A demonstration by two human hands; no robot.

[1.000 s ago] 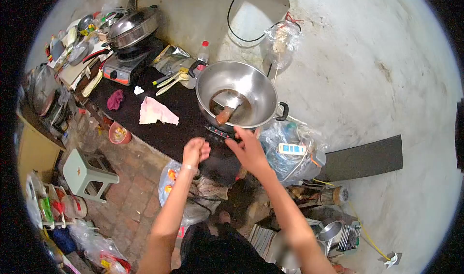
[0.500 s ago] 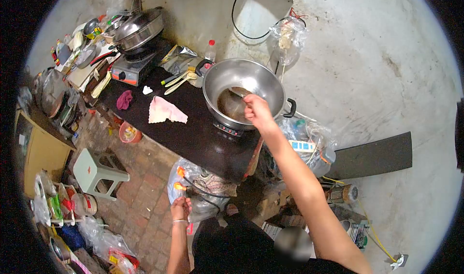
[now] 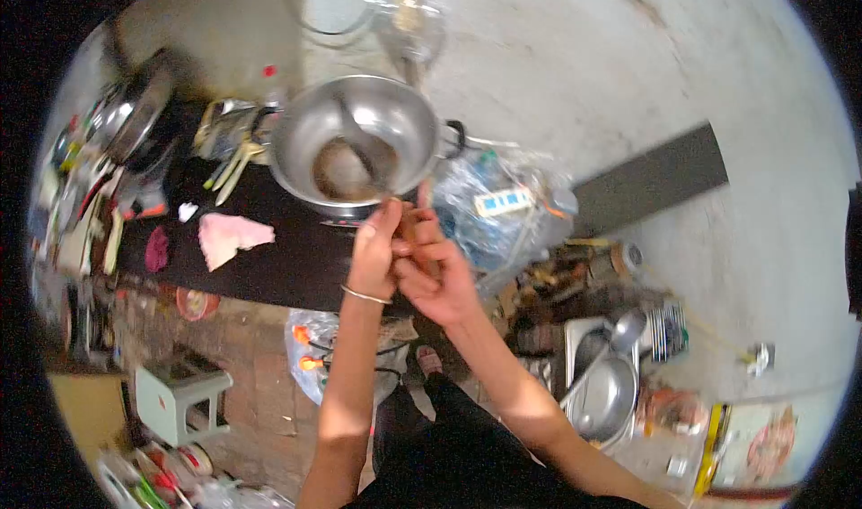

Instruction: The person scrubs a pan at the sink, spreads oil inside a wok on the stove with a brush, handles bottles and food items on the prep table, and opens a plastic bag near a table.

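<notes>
A wide steel pot [image 3: 292,154] with dark handles rests near the counter's back edge, with brownish liquid at its bottom. Into it reaches a metal spatula [image 3: 356,141], its brown handle end between my hands at the near rim. My left hand [image 3: 377,249] is closed on the handle. Beside and touching it, my right hand [image 3: 435,276] has its fingers curled round the lower part of the handle, partly hidden and blurred.
On the dark counter [image 3: 269,271] lie a pink cloth [image 3: 232,238], a maroon cloth [image 3: 156,249] and light-handled utensils [image 3: 235,172]. A power strip [image 3: 504,202] sits among plastic bags at right. A green stool [image 3: 182,401] stands on the floor; a steel sink [image 3: 603,397] is lower right.
My left hand has come up from beside the counter to the spatula handle. My right hand has moved back from over the pot, next to it. The view has turned right.
</notes>
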